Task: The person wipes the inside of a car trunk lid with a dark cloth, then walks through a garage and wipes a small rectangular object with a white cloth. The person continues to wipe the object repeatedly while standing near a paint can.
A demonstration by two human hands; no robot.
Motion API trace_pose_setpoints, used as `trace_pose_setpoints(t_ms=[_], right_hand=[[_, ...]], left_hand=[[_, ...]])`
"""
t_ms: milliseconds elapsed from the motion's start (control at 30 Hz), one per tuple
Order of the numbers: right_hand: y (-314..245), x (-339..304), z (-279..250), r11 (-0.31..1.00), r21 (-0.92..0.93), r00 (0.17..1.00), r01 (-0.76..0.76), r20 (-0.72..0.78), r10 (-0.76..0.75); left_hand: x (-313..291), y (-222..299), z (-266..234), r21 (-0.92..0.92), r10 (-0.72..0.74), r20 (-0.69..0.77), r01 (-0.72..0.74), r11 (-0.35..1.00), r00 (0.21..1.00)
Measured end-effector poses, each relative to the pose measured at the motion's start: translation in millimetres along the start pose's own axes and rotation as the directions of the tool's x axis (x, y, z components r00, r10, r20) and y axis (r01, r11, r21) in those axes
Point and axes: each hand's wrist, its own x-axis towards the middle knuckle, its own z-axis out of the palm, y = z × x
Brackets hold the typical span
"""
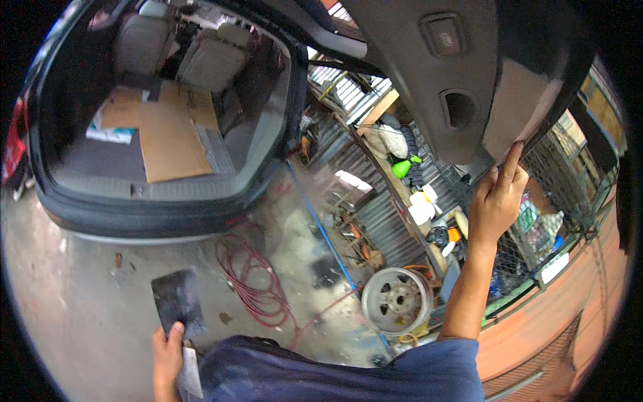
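Two hands stand well apart: fingers of the left hand (pixel 169 358) grip a dark flat sheet (pixel 177 301); the right hand (pixel 497 197), index extended, others curled, meets the raised tailgate (pixel 462 74) edge. Cargo area (pixel 100 157) contains cardboard (pixel 171 137); concrete floor (pixel 87 288) stretches below the bumper (pixel 154 223).

The car's cargo opening (pixel 134 216) is set at the upper left, with cardboard (pixel 171 144) laid on its load floor and seats (pixel 211 61) placed behind. To its right the raised tailgate (pixel 402 74) is suspended, its edge touched by the right hand (pixel 499 197). Over the ground (pixel 80 295), before the opening, a flat sheet (pixel 175 301) is held by the left hand (pixel 167 355). A coiled hose (pixel 258 288) is laid between sheet and wheel (pixel 400 303); beyond the wheel a spray bottle (pixel 403 167) is placed.
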Motion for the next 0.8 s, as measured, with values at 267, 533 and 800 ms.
trace_pose_setpoints(t_ms=[267, 533, 800], right_hand=[[28, -9, -11, 0.960, -0.223, 0.969, 0.170, 0.217, -0.121], [30, -38, -39, 0.990, -0.078, 0.904, 0.119, 0.420, -0.076], [22, 18, -65, 0.979, 0.202, 0.991, 0.000, 0.134, -0.027]], left_hand=[[-31, -46, -26, -0.097, -0.152, 0.052, 0.156, 0.983, 0.987], [-53, -73, -41, -0.033, -0.187, 0.070, 0.190, 0.981, 0.980], [-52, -39, -23, 0.054, -0.139, 0.224, 0.130, 0.990, 0.965]])
